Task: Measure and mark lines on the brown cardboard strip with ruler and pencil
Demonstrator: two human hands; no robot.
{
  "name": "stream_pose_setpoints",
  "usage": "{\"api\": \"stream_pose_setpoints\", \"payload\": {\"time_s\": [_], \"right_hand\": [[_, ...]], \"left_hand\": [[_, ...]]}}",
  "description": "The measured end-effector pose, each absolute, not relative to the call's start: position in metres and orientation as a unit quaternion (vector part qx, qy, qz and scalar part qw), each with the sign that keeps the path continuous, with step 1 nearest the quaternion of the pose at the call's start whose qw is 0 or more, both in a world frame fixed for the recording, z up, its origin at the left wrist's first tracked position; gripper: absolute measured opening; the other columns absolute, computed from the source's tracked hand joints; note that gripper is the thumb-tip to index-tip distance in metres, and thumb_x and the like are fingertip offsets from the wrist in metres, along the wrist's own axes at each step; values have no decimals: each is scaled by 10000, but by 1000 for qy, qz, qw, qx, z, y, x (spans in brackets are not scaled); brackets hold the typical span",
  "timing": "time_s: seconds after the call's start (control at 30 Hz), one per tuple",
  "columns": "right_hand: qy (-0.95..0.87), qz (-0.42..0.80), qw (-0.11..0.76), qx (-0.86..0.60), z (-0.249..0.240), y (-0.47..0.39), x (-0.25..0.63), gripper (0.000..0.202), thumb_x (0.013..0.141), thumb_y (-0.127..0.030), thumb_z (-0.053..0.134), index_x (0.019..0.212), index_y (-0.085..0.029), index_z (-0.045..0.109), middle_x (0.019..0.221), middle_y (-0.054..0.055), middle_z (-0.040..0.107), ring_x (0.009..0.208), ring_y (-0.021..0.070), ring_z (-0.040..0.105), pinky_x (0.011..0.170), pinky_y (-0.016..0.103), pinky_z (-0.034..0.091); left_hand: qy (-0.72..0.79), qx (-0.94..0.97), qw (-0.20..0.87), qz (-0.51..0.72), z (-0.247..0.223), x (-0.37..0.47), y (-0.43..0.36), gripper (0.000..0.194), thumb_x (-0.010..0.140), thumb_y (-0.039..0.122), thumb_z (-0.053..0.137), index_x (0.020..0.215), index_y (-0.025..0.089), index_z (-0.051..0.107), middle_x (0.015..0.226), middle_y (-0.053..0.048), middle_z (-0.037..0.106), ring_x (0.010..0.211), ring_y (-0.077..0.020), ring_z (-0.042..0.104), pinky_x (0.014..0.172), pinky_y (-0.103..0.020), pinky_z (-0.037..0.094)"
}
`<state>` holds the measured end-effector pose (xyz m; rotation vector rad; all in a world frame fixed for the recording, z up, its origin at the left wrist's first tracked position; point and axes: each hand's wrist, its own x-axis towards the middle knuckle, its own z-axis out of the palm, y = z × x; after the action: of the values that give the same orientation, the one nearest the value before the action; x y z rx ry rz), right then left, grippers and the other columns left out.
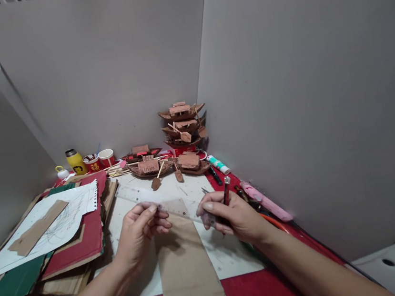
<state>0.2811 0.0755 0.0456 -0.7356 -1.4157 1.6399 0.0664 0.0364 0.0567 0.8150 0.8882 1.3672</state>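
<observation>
A clear plastic ruler (pixel 176 211) is held slantwise above a long strip of brown cardboard (pixel 189 274). My left hand (pixel 143 229) pinches it between thumb and fingers, with its far end jutting out to the left. My right hand (pixel 229 216) grips its other end. That same hand also has a dark pen (pixel 226 190) tucked between its fingers, one end pointing up. Beneath the strip lies a white sheet (pixel 141 279) on the red tabletop (pixel 261 291).
Cardboard pieces and a red board (pixel 77 251) with scribbled paper (pixel 78 201) lie left. Model boats (pixel 182 126) are stacked at the back, others (pixel 149 167) in front. A yellow bottle (pixel 75 162) and paper cups (pixel 106 157) stand back left. A pink tube (pixel 267 201) lies along the right wall.
</observation>
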Motion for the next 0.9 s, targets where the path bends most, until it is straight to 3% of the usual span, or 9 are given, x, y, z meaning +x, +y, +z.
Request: {"api": "stream_pose_setpoints", "payload": {"time_s": [0.17,0.33,0.47,0.53,0.63,0.77,0.9], "right_hand": [[-587,608,425,-324,50,80,282,330,820,-435,638,761,-112,669,584,34,649,323,16,323,345,187,142],[-631,555,395,-370,55,86,289,344,812,-452,631,741,-116,649,601,17,629,362,26,356,367,184,195],[-673,541,344,-370,58,87,297,357,836,-463,605,707,-132,636,561,1,602,385,42,372,368,181,226],[-685,539,330,-361,59,86,301,370,848,-477,593,699,-139,624,554,-6,592,396,47,375,372,180,240],[-699,542,308,-351,61,84,302,382,853,-491,588,712,-137,627,556,-14,581,401,44,366,378,180,241],[-696,560,295,-340,56,84,294,378,816,-499,630,724,-132,638,524,-36,548,389,40,357,376,179,237],[-606,598,386,-356,46,86,281,382,795,-513,645,846,-134,638,597,-19,611,368,33,372,352,174,209]], "left_hand": [[437,324,535,647,53,54,48,268,704,317,773,838,157,605,720,6,660,577,-100,599,547,-204,486],[491,454,323,669,65,47,41,196,801,330,682,713,202,561,609,54,536,564,-104,500,567,-207,426],[478,675,137,545,80,49,30,35,823,235,646,852,224,662,950,-42,674,933,-207,590,881,-308,424],[470,751,87,455,81,50,30,152,805,235,656,950,230,702,1079,-82,684,1058,-263,560,965,-367,365],[505,783,125,340,79,49,31,180,825,287,628,965,225,723,916,-83,707,882,-255,596,815,-343,407],[509,771,314,220,80,54,25,181,861,288,562,742,197,662,677,-12,632,627,-166,529,592,-252,365],[488,702,459,240,80,60,17,211,859,320,559,695,187,561,615,30,530,548,-115,439,512,-208,329]]}}
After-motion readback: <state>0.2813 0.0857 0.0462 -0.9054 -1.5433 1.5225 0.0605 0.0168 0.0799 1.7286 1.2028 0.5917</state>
